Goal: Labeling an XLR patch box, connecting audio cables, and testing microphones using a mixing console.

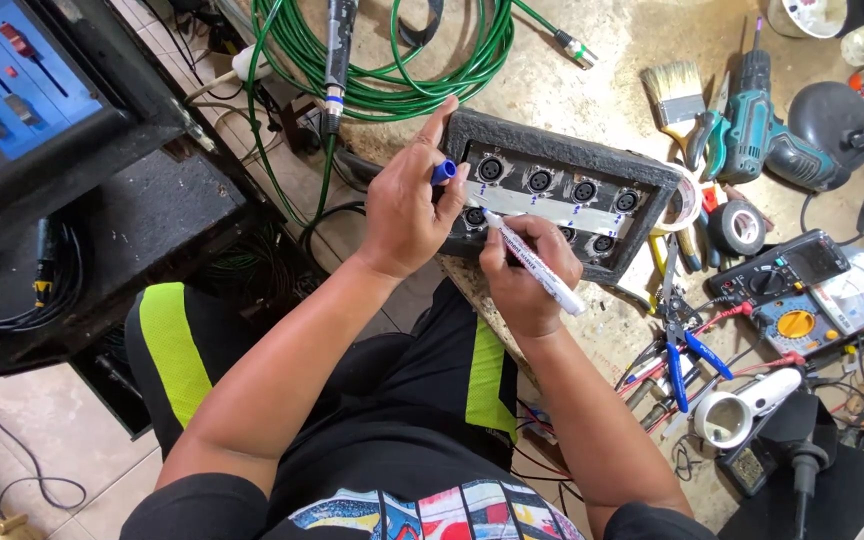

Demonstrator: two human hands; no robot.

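Observation:
A dark box [652, 178] with two rows of round audio sockets and a strip of pale tape lies tilted on the workbench edge. My right hand [522, 275] grips a white marker pen [537, 265], its tip touching the tape at the box's left end. My left hand [410, 200] steadies the box's left corner, index finger stretched along its top edge, and pinches the marker's blue cap [443, 171] between thumb and fingers.
A coil of green cable [392, 60] lies behind the box. A paintbrush [674, 92], teal drill [762, 135], tape rolls [735, 227], two multimeters [812, 290], blue-handled pliers [682, 350] and a white glue gun [747, 405] crowd the bench's right. An audio mixer [12, 80] sits at left.

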